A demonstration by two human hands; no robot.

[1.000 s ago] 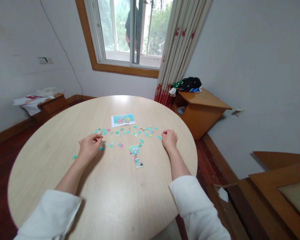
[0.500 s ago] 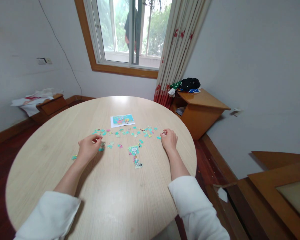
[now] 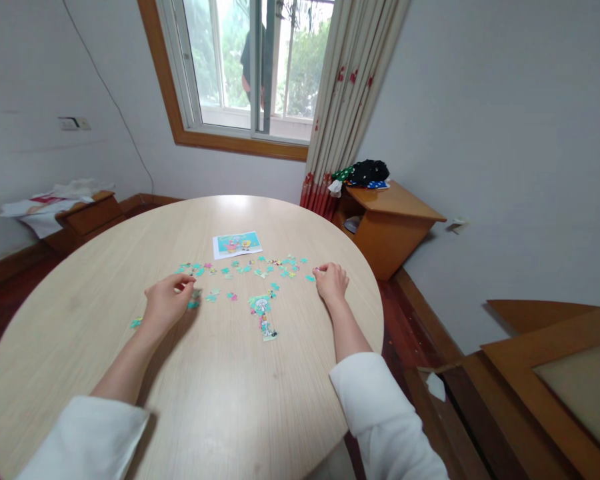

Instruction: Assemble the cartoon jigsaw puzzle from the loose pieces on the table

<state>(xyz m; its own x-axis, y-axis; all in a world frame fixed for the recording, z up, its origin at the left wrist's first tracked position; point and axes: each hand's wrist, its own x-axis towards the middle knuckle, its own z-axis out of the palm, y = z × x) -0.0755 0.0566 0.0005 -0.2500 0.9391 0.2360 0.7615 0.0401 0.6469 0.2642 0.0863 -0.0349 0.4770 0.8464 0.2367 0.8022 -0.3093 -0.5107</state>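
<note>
On the round wooden table (image 3: pixel 220 400) lie several loose teal jigsaw pieces (image 3: pixel 260 267) in a row. A small joined strip of puzzle (image 3: pixel 263 315) sits between my hands. Beyond the row is a printed reference picture (image 3: pixel 237 244). My left hand (image 3: pixel 166 303) rests on the table with thumb and fingers pinched together beside a teal piece (image 3: pixel 194 303); what it pinches is too small to make out. My right hand (image 3: pixel 331 281) lies curled at the right end of the row, fingers closed around a small piece that barely shows.
A wooden side cabinet (image 3: pixel 390 223) with dark clothes on top stands right of the table, beside a curtain (image 3: pixel 347 100). A low wooden unit (image 3: pixel 83 213) with papers sits at the left wall. A window (image 3: pixel 240 67) is behind. Wooden furniture (image 3: pixel 555 373) fills the right foreground.
The view has swung slightly, so everything sits further left in the frame. Both hands stay in about the same spots on the table, still closed.
</note>
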